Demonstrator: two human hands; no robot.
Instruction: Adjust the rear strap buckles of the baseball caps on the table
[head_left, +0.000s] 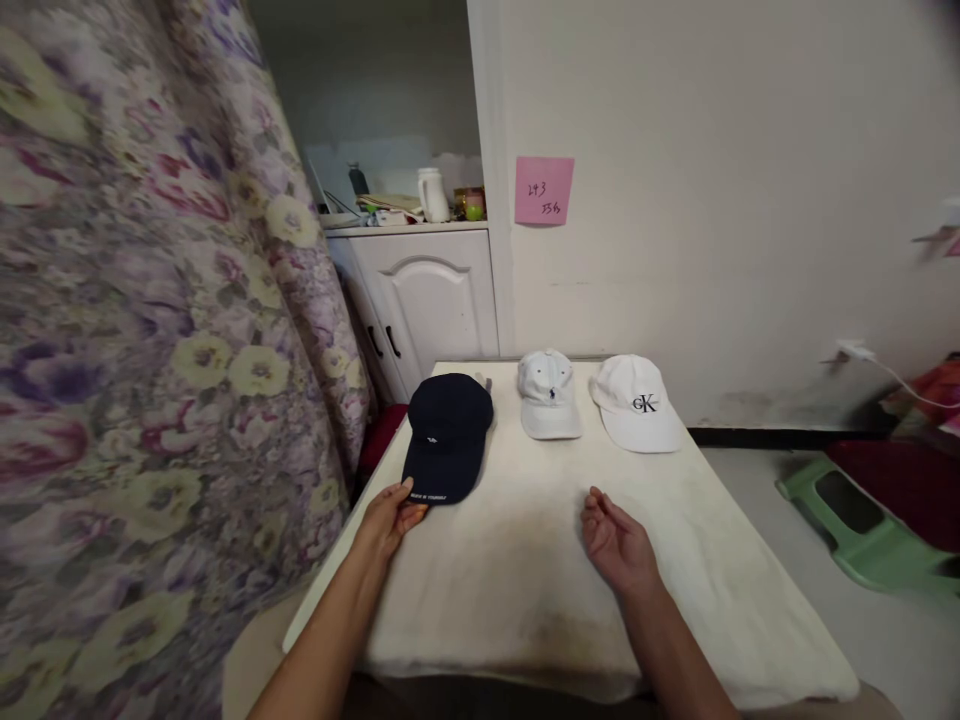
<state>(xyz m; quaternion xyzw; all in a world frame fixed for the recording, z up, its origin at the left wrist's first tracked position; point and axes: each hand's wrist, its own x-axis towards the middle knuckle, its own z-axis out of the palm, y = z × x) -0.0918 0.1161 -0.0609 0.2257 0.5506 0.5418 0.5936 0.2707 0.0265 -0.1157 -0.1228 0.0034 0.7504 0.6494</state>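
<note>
A navy baseball cap (450, 430) lies at the left of the table, its brim pointing towards me. My left hand (388, 515) pinches the left front corner of that brim, thumb on top and fingers beneath. Over the table's right half, my right hand (616, 540) has its fingers curled together, with nothing visible in them. Beyond it sit a small white cap (549, 395) with a dark embroidered figure and, further right, a white cap (637, 405) with black letters on its front. Neither hand touches the white caps.
A cream cloth (525, 580) covers the table. Floral curtains (150, 330) hang close at the left. Behind stand a white cabinet (427, 300) with a white jug (433, 195) on top and a wall bearing a pink note (544, 190). A green stool (855, 520) is at the right.
</note>
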